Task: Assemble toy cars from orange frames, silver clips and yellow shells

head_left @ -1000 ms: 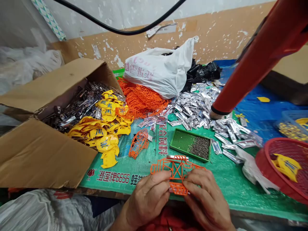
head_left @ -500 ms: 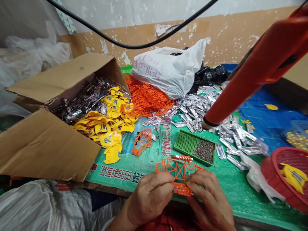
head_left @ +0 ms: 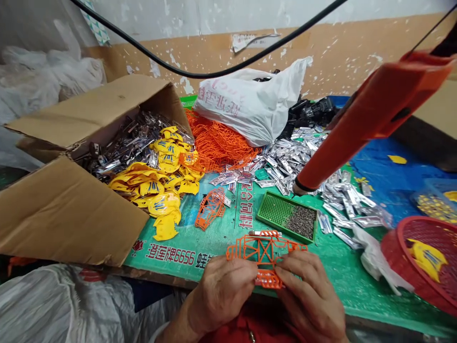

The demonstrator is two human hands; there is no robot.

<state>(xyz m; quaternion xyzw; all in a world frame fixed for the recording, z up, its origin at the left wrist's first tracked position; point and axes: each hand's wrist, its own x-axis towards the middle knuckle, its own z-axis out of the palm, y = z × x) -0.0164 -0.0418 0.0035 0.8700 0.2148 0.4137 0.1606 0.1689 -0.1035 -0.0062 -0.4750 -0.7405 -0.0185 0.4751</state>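
Note:
Near the table's front edge, an orange plastic lattice frame (head_left: 263,252) is held between both hands. My left hand (head_left: 224,288) pinches its left side with thumb and fingers. My right hand (head_left: 310,290) grips the right side, its fingers curled over the edge. A silvery strip shows along the frame's far edge. Just beyond lies a green perforated tray (head_left: 273,212) with many small dark screws (head_left: 302,223) heaped at its right end. Another orange frame (head_left: 210,208) rests to the left with a silvery piece on it. The red electric screwdriver (head_left: 360,119) hangs at the right, tip down.
At left a cardboard box (head_left: 71,209) spills dark metallic parts and yellow pieces (head_left: 164,202). Behind are piled orange frames (head_left: 221,147), a white plastic bag (head_left: 246,105) and silvery parts (head_left: 285,164). A red basket (head_left: 396,252) stands at right. A black cable (head_left: 207,75) crosses above.
The red screwdriver hangs slightly further left, and the black cable has sagged a little lower. Both hands keep their grip on the orange frame, which has shifted slightly left in view.

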